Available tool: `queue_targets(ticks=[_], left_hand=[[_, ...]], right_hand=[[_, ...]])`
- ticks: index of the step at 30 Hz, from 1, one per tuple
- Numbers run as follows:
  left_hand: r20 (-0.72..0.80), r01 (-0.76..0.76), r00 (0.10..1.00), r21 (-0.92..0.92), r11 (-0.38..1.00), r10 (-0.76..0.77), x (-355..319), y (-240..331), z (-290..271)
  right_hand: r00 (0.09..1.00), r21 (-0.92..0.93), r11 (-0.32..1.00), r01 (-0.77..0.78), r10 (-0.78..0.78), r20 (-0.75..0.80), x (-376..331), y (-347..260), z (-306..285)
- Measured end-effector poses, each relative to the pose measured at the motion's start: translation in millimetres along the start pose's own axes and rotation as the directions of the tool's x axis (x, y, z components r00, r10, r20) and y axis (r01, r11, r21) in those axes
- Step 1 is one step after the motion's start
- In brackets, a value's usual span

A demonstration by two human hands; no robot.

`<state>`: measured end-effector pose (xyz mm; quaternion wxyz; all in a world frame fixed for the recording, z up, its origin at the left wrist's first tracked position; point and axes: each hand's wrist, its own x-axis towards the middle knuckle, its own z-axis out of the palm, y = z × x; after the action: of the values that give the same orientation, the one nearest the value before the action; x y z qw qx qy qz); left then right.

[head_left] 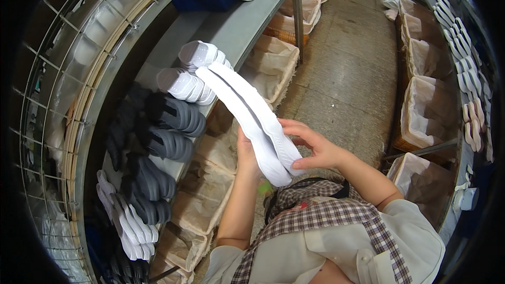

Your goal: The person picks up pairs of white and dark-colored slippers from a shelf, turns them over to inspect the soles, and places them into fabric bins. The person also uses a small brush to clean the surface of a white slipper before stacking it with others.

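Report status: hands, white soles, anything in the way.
Left hand and right hand holding white soles. Pair side by side, lengthwise. Far ends overlap stacked soles in view; contact unclear.

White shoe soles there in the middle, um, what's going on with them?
A person in a checked apron is holding a pair of white shoe soles out in front, with the left hand along one side and the right hand gripping the other near the close end. On the metal shelf to the left sit stacked white soles and dark grey soles. Cloth-lined baskets stand below, and more soles line the right side.
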<state>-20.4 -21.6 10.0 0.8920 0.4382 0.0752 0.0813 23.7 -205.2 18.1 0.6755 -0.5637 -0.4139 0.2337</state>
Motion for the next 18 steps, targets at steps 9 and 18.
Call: queue_targets(ticks=[9, 18], left_hand=[[0.089, 0.217, 0.976, -0.311, 0.925, -0.199, -1, -7, -7], [0.400, 0.187, 0.907, -0.668, 0.721, 0.135, 2, -12, -4]], right_hand=[[0.982, -0.505, 0.843, 0.188, -0.165, 0.090, 13, -16, 2], [0.980, -0.097, 0.975, 0.201, -0.200, 0.019, 30, -16, 19]])
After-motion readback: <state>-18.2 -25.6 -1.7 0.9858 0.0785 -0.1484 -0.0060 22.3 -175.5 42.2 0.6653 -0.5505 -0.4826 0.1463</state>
